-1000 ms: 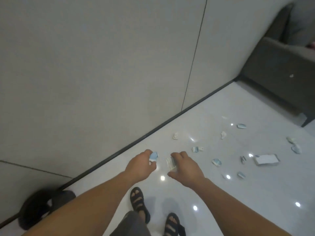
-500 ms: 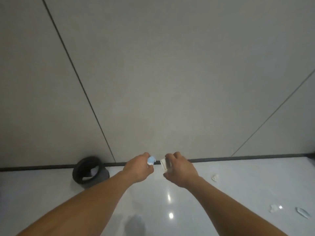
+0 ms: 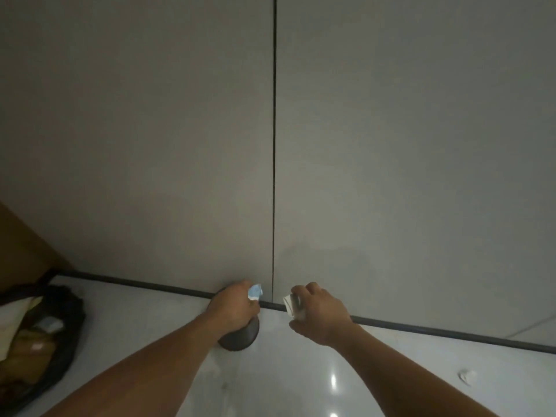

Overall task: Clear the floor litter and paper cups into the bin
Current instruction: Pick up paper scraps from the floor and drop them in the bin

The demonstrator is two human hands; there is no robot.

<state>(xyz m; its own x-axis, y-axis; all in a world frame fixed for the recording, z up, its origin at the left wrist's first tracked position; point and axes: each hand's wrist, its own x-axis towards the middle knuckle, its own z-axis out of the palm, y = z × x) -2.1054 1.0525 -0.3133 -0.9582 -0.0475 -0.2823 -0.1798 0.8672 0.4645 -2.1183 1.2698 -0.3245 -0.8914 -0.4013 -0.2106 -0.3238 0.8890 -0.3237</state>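
My left hand [image 3: 233,308] grips a small blue and white paper scrap [image 3: 255,290], held right above the dark round bin [image 3: 240,337] that stands against the wall. The hand and forearm cover most of the bin's opening. My right hand [image 3: 319,314] pinches a crumpled white paper piece [image 3: 289,303] a short way to the right of the bin, over the floor by the baseboard. One white scrap of litter [image 3: 465,376] lies on the glossy floor at the lower right.
A black rubbish bag [image 3: 64,332] holding paper and packaging sits open on the floor at the left. A grey panelled wall with a dark baseboard [image 3: 421,328] runs across just behind the bin. A brown surface [image 3: 21,251] shows at the far left.
The view has swung left and closer to the wall. The bin, earlier off to the left, now sits under my left hand. Both hands keep their paper pieces. The scattered litter has left view.
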